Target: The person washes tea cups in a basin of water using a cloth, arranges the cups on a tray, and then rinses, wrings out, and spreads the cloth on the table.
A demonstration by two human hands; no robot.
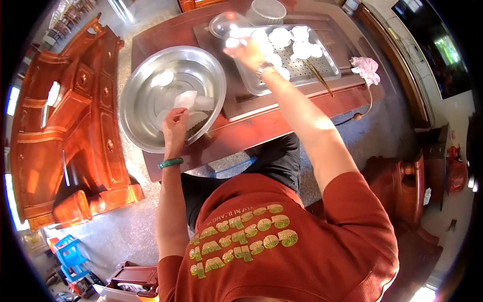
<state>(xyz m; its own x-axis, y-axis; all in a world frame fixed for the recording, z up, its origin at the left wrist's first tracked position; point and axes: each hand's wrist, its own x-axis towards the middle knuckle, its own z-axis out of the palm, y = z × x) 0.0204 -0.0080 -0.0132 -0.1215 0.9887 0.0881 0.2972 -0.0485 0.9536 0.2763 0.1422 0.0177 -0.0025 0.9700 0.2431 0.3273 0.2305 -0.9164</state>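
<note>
Head view: left grip (pixel 175 123) pinches a thin white sheet (pixel 186 98) within a round silver metal basin (pixel 137 95); right grip (pixel 247 53), glare obscuring its closure, is at a rectangular silver metal tray (pixel 299 71) holding white rounded pieces (pixel 279 38).

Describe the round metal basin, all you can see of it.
The round metal basin is silvery and shiny, likely stainless steel, with a broad rim and sloping walls. It rests open side up on the reddish-brown table, and a bright glare shows inside. Thin whitish pieces lie in it; the left hand reaches over its near side, pinching another white piece. Whether that arm touches the rim, I can't tell.
</note>
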